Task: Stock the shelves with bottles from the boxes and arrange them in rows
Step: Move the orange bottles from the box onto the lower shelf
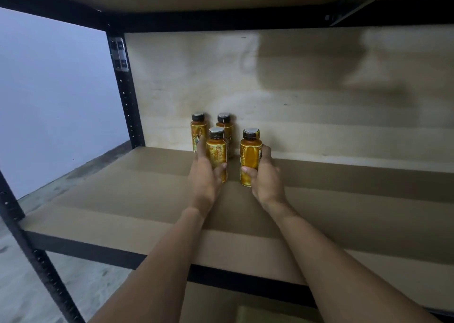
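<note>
Bottles [249, 150] upright on shelf [122, 199]; left hand [205, 177] grips one, right hand [266, 177] another.

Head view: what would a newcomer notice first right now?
Four golden-yellow plastic bottles with dark caps stand clustered near the back of the brown board shelf, left of its middle. The left hand grips the front-left bottle and the right hand grips the front-right bottle, both upright. A black metal upright frames the shelf on the left.
</note>
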